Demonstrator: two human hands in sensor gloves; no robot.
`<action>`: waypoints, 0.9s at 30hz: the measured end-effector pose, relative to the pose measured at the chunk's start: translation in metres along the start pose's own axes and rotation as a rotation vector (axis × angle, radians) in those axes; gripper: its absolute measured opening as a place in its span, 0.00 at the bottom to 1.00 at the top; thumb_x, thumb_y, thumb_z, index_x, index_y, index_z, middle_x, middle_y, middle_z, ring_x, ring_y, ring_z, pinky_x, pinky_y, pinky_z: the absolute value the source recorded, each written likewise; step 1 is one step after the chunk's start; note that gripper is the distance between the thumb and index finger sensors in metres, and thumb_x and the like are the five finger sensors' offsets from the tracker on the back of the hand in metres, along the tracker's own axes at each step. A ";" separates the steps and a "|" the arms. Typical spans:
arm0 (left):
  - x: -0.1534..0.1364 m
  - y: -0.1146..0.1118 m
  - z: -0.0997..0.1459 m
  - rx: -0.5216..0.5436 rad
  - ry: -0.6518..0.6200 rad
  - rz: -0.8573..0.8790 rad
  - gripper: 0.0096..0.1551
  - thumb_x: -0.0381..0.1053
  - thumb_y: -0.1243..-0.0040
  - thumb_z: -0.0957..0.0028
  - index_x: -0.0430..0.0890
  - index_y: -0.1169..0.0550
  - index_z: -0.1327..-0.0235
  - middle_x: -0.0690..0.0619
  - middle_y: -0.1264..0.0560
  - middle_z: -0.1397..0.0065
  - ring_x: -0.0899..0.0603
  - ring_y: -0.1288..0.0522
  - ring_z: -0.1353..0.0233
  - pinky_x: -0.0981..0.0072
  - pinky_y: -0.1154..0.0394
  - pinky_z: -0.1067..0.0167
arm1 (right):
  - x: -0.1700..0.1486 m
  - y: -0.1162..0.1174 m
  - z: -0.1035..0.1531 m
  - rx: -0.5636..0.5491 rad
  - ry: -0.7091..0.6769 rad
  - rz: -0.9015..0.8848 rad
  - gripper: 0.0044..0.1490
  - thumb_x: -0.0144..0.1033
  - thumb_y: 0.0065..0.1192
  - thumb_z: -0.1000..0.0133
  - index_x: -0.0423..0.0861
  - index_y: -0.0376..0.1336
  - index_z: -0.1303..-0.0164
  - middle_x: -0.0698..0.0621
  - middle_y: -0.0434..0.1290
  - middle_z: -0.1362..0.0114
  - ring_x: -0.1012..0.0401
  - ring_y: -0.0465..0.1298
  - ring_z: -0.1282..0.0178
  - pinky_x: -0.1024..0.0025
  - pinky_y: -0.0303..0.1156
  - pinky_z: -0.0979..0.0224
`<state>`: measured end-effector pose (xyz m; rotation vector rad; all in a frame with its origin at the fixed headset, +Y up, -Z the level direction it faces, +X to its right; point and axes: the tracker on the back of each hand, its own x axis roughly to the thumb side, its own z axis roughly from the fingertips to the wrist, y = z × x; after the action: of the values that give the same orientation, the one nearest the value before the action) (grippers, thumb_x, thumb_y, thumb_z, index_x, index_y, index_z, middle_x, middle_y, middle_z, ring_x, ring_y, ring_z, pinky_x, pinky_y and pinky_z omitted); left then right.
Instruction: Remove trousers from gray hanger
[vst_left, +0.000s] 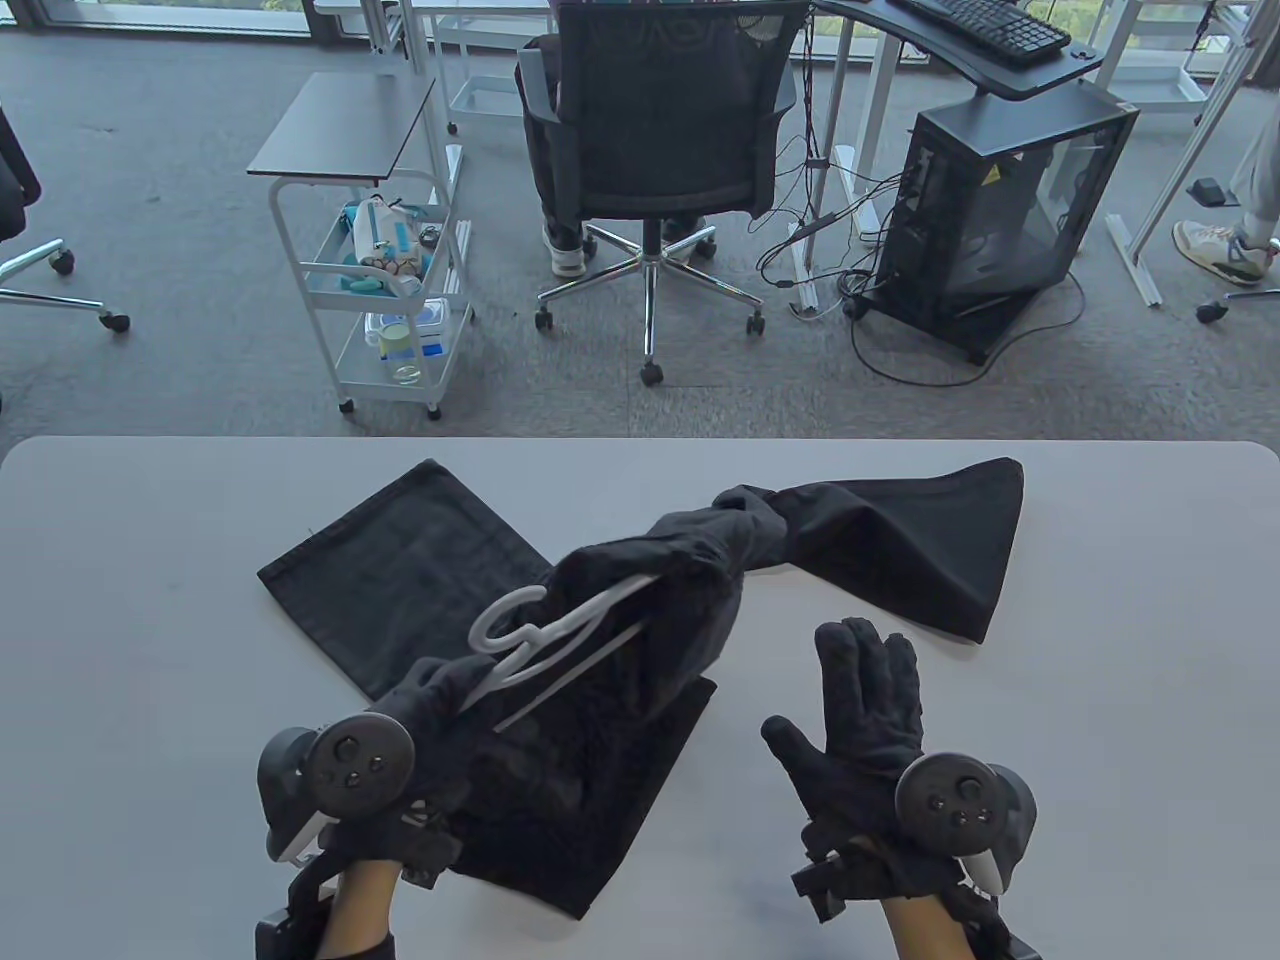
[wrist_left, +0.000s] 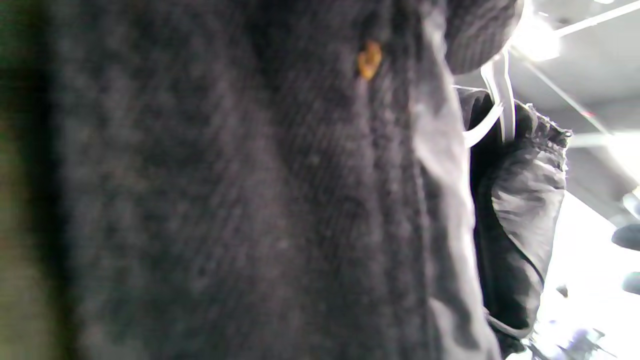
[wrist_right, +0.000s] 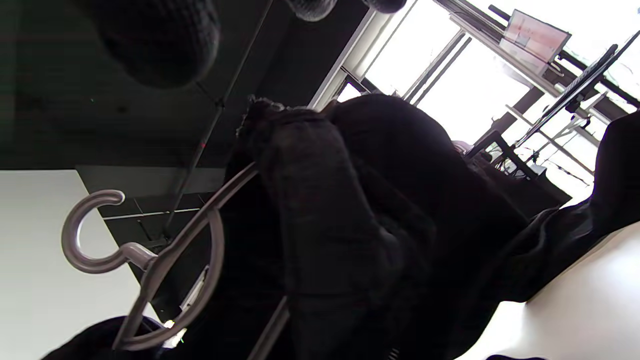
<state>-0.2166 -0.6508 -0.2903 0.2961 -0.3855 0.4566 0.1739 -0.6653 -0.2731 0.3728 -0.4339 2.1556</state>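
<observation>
Black trousers (vst_left: 640, 600) lie bunched on the white table (vst_left: 120, 600), one leg stretched to the far right (vst_left: 920, 540), another to the left (vst_left: 400, 560). The gray hanger (vst_left: 545, 645) is threaded through the bunched waist, its hook free at the left. My left hand (vst_left: 430, 700) grips the hanger's near end and holds it tilted up off the table. In the left wrist view the hanger (wrist_left: 492, 112) shows beside dark cloth (wrist_left: 520, 210). In the right wrist view the hanger's hook (wrist_right: 92, 235) and trousers (wrist_right: 350, 225) show. My right hand (vst_left: 865, 700) is open, fingers spread, beside the trousers and touching nothing.
Beyond the table's far edge stand an office chair (vst_left: 660, 130), a white cart (vst_left: 385, 290) and a computer tower (vst_left: 1000, 220) on the carpet. Bare table lies to the far left and right of the trousers.
</observation>
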 end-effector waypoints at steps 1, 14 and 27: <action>0.006 -0.005 0.002 -0.027 -0.058 -0.016 0.24 0.63 0.42 0.48 0.65 0.26 0.37 0.57 0.20 0.40 0.51 0.11 0.45 0.51 0.13 0.45 | 0.001 0.000 0.001 -0.005 0.002 -0.015 0.65 0.72 0.54 0.47 0.46 0.32 0.15 0.40 0.32 0.12 0.19 0.34 0.24 0.14 0.44 0.39; 0.036 -0.032 0.003 -0.112 -0.170 -0.131 0.25 0.66 0.45 0.50 0.68 0.27 0.39 0.62 0.19 0.41 0.57 0.11 0.45 0.56 0.12 0.41 | -0.064 0.010 0.000 0.146 0.366 -0.007 0.66 0.74 0.61 0.49 0.49 0.37 0.14 0.40 0.39 0.13 0.17 0.48 0.27 0.16 0.55 0.41; 0.036 -0.031 0.009 -0.055 -0.159 -0.142 0.24 0.65 0.44 0.49 0.68 0.28 0.38 0.61 0.20 0.39 0.55 0.11 0.44 0.54 0.14 0.39 | -0.066 0.000 0.001 -0.175 0.256 -0.320 0.43 0.63 0.59 0.43 0.43 0.63 0.29 0.36 0.58 0.23 0.30 0.65 0.32 0.31 0.68 0.41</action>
<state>-0.1750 -0.6671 -0.2730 0.3046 -0.5275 0.2837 0.2112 -0.7122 -0.2998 0.0597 -0.3849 1.8081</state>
